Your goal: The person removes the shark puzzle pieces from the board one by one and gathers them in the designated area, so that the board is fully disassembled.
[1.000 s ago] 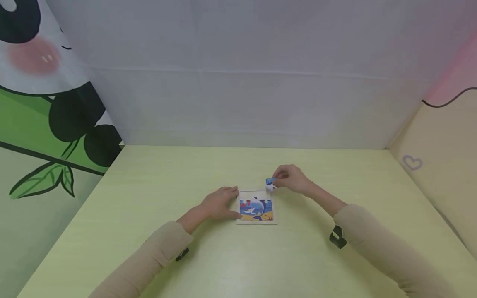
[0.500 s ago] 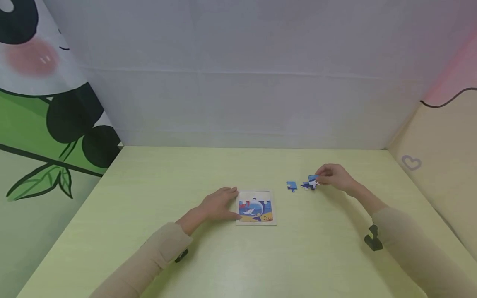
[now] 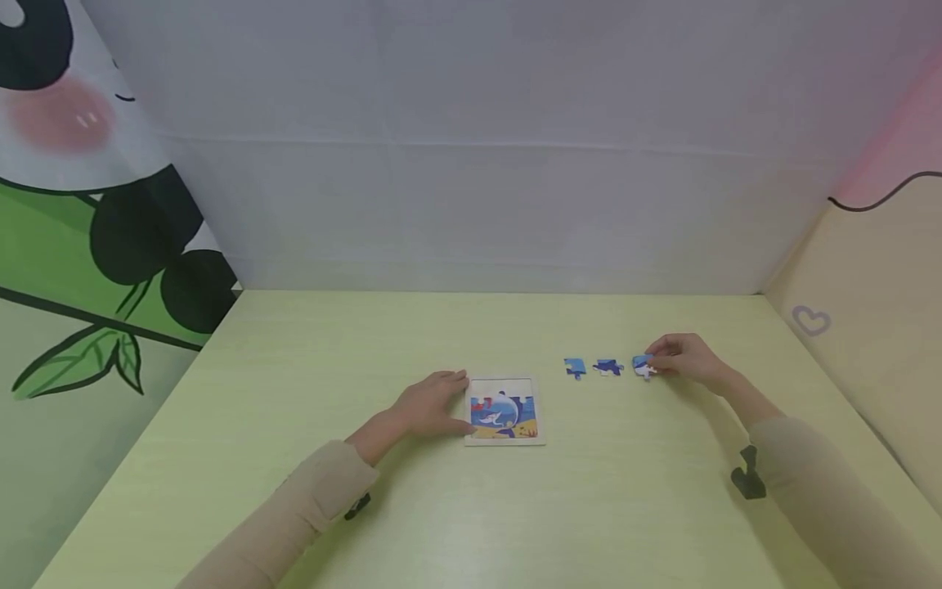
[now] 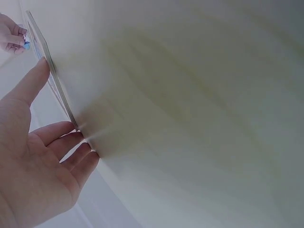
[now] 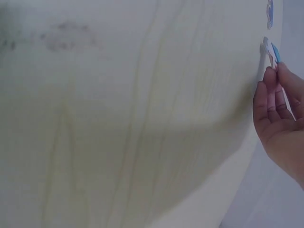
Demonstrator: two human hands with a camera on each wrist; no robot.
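A framed jigsaw puzzle (image 3: 504, 413) with a dolphin picture lies flat on the table; its lower part is filled with pieces and its top strip shows bare backing. My left hand (image 3: 434, 406) rests at the frame's left side, thumb and fingertips touching the edge, as the left wrist view also shows. Off to the right of the frame, my right hand (image 3: 686, 358) pinches a blue and white jigsaw piece (image 3: 643, 366) between thumb and fingers, tilted just above or touching the table. Left of it lie a dark blue piece (image 3: 608, 367) and a lighter blue piece (image 3: 575, 368).
The pale yellow table (image 3: 353, 343) runs back to a grey-white cloth wall (image 3: 471, 213). A painted panel (image 3: 88, 245) stands on the left and a beige and pink panel (image 3: 876, 311) on the right.
My right hand has moved rightward from above the frame's top right corner, carrying the blue and white piece past the two loose pieces, and lowered it. My left hand has stayed at the frame.
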